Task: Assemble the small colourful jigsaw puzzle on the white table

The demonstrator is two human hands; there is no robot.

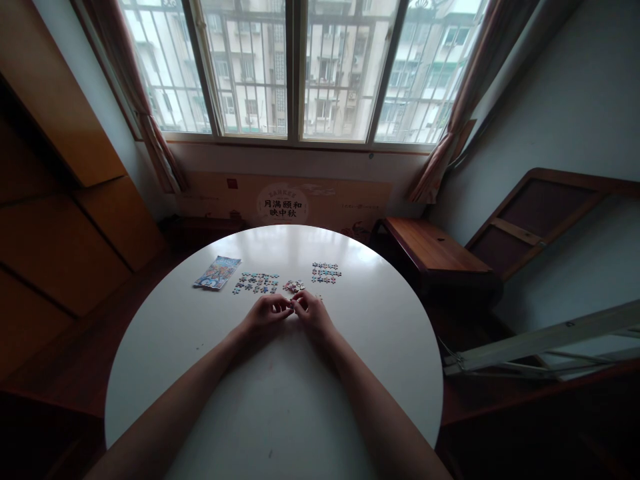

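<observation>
My left hand (264,312) and my right hand (313,313) meet over the middle of the table. Their fingertips are pinched together on a small jigsaw piece (292,305), mostly covered by the fingers. Just beyond the fingers lies a small heap of loose jigsaw pieces (295,286). To the left, several jigsaw pieces (257,283) are spread out in rows. Another group of spaced-out pieces (326,272) lies to the right. A picture sheet or packet with a colourful print (218,273) rests at the far left of the pieces.
The round white table (270,400) fills the middle of the view. Behind it stands a printed cardboard panel (330,197) below a barred window (295,73). A wooden bench (430,247) is at the right, near a metal ladder-like frame (540,343). Wooden cabinets (55,247) stand left.
</observation>
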